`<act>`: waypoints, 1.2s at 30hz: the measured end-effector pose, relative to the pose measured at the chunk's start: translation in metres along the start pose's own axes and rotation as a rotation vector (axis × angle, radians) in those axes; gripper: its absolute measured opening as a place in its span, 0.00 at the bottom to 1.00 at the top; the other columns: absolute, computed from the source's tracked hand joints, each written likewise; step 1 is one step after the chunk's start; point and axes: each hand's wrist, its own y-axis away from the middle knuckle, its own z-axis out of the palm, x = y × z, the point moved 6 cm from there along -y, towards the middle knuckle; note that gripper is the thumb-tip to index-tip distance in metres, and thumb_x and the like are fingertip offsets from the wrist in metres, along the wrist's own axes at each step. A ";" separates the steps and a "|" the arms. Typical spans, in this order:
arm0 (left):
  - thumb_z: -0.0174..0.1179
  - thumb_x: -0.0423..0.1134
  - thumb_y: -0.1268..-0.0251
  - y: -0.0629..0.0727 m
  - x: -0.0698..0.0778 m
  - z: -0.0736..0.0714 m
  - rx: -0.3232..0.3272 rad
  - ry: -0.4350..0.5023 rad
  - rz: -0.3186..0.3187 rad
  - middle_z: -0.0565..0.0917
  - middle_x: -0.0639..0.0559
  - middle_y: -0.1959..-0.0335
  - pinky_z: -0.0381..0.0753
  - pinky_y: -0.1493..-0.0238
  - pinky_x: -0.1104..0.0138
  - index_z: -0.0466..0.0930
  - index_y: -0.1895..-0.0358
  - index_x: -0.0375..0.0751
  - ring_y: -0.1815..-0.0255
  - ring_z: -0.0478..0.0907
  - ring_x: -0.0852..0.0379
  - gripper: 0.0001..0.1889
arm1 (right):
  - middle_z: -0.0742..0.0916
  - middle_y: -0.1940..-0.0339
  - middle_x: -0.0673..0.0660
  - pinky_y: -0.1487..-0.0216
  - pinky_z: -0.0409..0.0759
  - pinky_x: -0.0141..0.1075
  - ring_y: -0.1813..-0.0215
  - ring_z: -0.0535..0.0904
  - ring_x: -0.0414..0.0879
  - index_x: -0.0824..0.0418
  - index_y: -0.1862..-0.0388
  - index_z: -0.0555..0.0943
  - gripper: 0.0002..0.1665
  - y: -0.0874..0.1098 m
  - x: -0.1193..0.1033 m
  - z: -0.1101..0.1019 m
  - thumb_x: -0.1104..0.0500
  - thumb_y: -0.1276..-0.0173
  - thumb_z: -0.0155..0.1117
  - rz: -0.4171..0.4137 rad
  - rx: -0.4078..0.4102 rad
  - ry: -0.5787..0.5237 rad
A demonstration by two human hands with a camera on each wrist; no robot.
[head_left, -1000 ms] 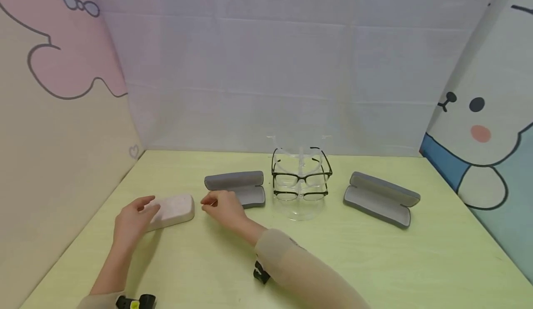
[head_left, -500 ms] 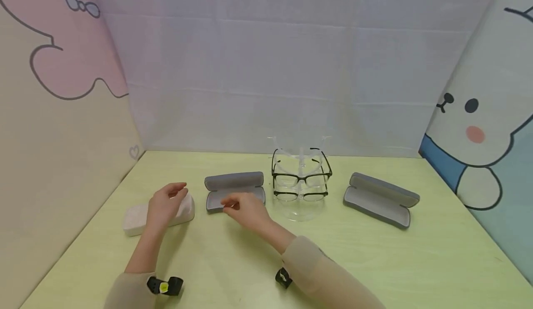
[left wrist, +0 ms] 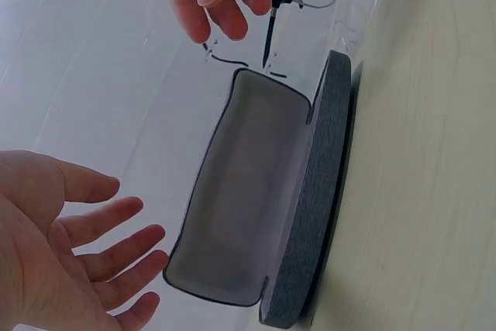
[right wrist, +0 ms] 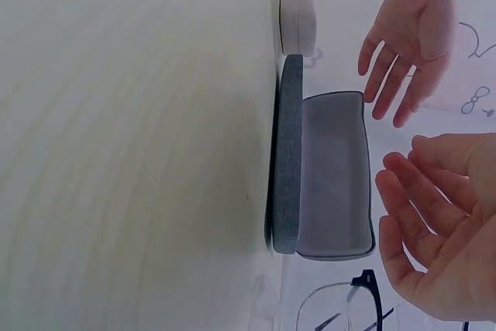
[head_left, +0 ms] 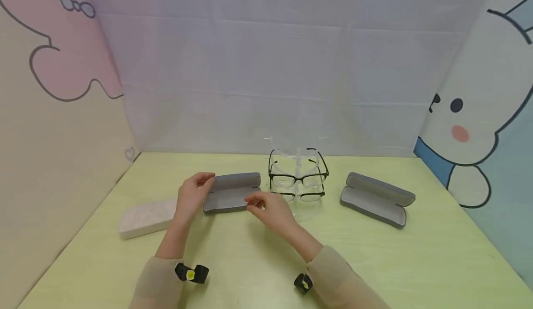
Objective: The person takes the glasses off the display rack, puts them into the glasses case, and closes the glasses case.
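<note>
A grey glasses case (head_left: 226, 201) stands on the table with its lid up and a pale, bare interior. At its left end is my left hand (head_left: 193, 199), fingers loosely bent and holding nothing. My right hand (head_left: 272, 211) hovers by the case's right front corner, its fingers relaxed and apart. In the left wrist view the fingertips of the left hand (left wrist: 70, 249) overlap the raised lid's edge (left wrist: 167, 273). From the right wrist, both hands appear on either end of the lid (right wrist: 337, 176), the right hand (right wrist: 442, 230) with curved fingers and nothing in them.
Two pairs of black-framed eyeglasses (head_left: 296, 178) sit one above the other on a clear display stand (head_left: 306, 214), right of the case. A white case (head_left: 145, 219), closed, lies left. Another opened grey case (head_left: 374, 203) is at the right. A curtain (head_left: 233, 82) backs the table.
My left hand has travelled right, from over the white case to the grey case's left end. My right hand has also shifted right, from that case's left end to its right corner.
</note>
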 end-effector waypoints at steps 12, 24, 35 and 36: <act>0.53 0.43 0.35 0.002 0.025 0.034 -0.030 0.069 0.053 0.81 0.44 0.54 0.73 0.52 0.57 0.79 0.51 0.38 0.52 0.76 0.50 0.15 | 0.86 0.69 0.45 0.63 0.76 0.33 0.67 0.79 0.37 0.53 0.60 0.83 0.09 0.015 0.011 -0.046 0.61 0.41 0.65 0.026 0.187 -0.038; 0.54 0.51 0.38 0.008 0.050 0.066 -0.083 0.149 0.048 0.82 0.50 0.58 0.73 0.54 0.60 0.81 0.54 0.44 0.55 0.75 0.54 0.17 | 0.86 0.69 0.49 0.67 0.76 0.30 0.69 0.78 0.40 0.55 0.61 0.83 0.08 0.031 0.022 -0.095 0.59 0.39 0.63 0.088 0.370 -0.082; 0.57 0.57 0.43 0.009 0.066 0.084 -0.026 0.187 0.034 0.84 0.53 0.70 0.72 0.64 0.65 0.83 0.65 0.44 0.65 0.76 0.56 0.20 | 0.86 0.66 0.52 0.71 0.73 0.28 0.67 0.78 0.41 0.55 0.61 0.84 0.08 0.038 0.045 -0.135 0.56 0.38 0.62 0.196 0.553 -0.116; 0.57 0.57 0.43 0.008 0.066 0.085 -0.022 0.195 0.034 0.84 0.53 0.71 0.71 0.65 0.66 0.83 0.65 0.43 0.66 0.76 0.56 0.20 | 0.86 0.64 0.53 0.71 0.73 0.28 0.66 0.78 0.41 0.55 0.60 0.84 0.09 0.039 0.048 -0.138 0.56 0.37 0.62 0.213 0.572 -0.109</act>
